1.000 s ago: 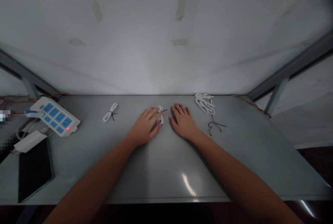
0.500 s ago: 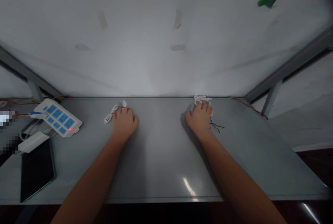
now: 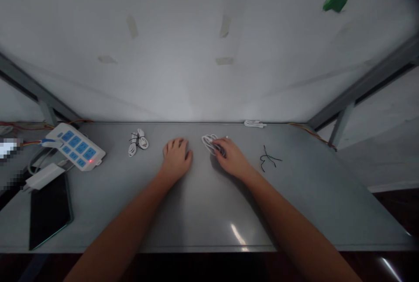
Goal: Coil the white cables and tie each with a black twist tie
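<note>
My right hand (image 3: 231, 156) grips a loosely coiled white cable (image 3: 208, 141) at the middle of the grey table (image 3: 203, 212). To its left, my left hand (image 3: 176, 158) rests on the tabletop with its fingers apart and nothing in them. White cable bundles (image 3: 141, 139) bound with black ties lie further left. Another white cable coil (image 3: 254, 123) sits against the wall at the back right. Several black twist ties (image 3: 268, 157) lie in a loose pile to the right of my right hand.
At the left are a white power strip (image 3: 76, 146) with blue sockets and a red light, a white adapter (image 3: 45, 176) and a dark tablet (image 3: 50, 212). Metal frame bars (image 3: 363, 85) slope at both sides. Thin coloured wires run along the back corners.
My right hand has moved left to the table's middle with a white cable from the back right. My left hand has come right, away from the bound cables, which now show two coils.
</note>
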A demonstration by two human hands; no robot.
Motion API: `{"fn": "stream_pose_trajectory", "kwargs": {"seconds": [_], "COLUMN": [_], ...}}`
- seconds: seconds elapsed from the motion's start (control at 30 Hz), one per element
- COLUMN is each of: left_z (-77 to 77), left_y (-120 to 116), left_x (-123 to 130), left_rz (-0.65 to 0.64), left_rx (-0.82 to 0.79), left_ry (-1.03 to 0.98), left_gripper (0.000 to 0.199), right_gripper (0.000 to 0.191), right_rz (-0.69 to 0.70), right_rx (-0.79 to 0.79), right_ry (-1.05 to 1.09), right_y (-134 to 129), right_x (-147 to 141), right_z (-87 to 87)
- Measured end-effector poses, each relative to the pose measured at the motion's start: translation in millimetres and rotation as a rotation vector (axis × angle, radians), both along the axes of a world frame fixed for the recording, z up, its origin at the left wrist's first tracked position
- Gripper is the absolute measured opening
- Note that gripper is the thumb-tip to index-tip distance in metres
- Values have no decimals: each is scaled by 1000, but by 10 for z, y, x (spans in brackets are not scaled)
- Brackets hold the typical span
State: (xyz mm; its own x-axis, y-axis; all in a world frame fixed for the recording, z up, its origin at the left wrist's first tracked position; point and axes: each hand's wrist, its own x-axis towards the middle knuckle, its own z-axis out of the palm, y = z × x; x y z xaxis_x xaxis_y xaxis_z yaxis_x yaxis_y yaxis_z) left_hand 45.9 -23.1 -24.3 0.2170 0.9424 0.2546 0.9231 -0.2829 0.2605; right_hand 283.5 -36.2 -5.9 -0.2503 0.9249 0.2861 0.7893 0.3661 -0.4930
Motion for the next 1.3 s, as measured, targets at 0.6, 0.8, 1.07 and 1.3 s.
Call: {"fn": "stream_pose_trajectory", "kwargs": {"seconds": [0.6,0.8,1.07,1.3], "left_z": [28,21,-76,75], "left_y": [77,65,94,63], "left_x": [167,188,212,210], "left_rz": [-24,-51,-124,-181], "left_rx": [-209,-274,-374,-491], "left_ry": [-249,-499,-922,-1019], "left_gripper": [38,28,17,22], "right_gripper": [12,7,9,18], "right_rz": [-305,-291,-174,-104], "right_rx": [-732,-726,-545,-692], "right_ry": [376,387,600,964], "right_y": [12,8,25,58], "right_x": [-259,-279,-193,-159], "right_z": [148,125,13,-26]}}
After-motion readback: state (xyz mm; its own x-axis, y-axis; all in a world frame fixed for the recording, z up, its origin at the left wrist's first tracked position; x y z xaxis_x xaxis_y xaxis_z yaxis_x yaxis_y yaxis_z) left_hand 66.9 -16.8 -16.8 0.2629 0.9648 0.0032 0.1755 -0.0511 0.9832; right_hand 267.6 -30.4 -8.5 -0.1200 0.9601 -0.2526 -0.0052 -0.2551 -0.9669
